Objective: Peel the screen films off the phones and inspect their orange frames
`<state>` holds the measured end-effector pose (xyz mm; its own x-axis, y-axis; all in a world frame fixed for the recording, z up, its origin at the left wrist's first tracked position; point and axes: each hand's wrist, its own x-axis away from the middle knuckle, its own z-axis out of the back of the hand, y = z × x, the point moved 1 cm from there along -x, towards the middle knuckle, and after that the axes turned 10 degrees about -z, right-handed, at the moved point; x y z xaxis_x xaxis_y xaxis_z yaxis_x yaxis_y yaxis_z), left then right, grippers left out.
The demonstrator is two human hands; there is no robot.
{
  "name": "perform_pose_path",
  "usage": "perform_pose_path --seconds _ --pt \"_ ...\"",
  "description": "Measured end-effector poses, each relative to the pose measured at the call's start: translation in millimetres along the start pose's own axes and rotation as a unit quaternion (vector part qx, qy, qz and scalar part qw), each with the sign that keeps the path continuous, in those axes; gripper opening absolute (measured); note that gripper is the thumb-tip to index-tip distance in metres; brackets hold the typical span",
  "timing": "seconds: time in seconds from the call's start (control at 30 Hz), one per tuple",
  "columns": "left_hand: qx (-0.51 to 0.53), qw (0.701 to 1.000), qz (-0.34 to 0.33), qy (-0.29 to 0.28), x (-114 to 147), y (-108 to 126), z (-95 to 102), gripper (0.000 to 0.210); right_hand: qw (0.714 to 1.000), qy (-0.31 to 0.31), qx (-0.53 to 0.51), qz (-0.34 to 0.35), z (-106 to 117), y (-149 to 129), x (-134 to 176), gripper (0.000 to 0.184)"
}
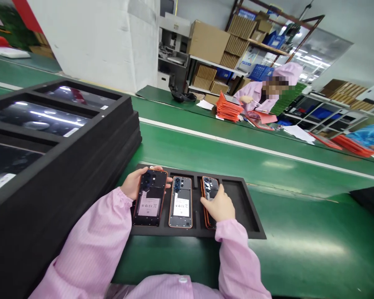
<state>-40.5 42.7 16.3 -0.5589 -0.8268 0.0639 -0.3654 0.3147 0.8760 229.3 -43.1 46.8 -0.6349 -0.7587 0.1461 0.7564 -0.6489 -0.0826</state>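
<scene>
Pink sleeves (90, 245), both hands (220, 204) on phones (150, 198)

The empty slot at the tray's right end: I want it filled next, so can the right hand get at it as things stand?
Probably yes: the right hand rests on the third phone beside the empty slot, nothing between.

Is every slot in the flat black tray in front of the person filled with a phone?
No: the black tray holds three phones, and its rightmost slot, beside the right hand, is bare.
</scene>
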Motion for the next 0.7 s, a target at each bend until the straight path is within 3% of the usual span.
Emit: perform_pose_path --seconds 0.13,0.23,0.43,0.57,0.7 --pt "0.036 0.999 0.004 0.021 -4 0 -0.1 0.076 0.998 -0.012 -0.028 0.061 24 -24 16 0.095" --pt "0.104 0.994 -0.006 0.025 -5 0 -0.1 0.072 0.991 -0.055 -0.006 0.12 25 -58 32 0.091" --pt "0.159 0.987 -0.026 -0.004 -9 0 4.6 0.068 0.993 -0.068 0.053 0.079 6 -107 43 0.086" --pt "0.176 0.984 -0.038 -0.011 -13 2 1.8 0.071 0.993 -0.049 0.065 0.09 -8 -103 48 0.08" --pt "0.165 0.985 -0.055 -0.012 -17 10 0.1 0.073 0.989 0.078 0.054 0.116 -45 -85 26 0.091"
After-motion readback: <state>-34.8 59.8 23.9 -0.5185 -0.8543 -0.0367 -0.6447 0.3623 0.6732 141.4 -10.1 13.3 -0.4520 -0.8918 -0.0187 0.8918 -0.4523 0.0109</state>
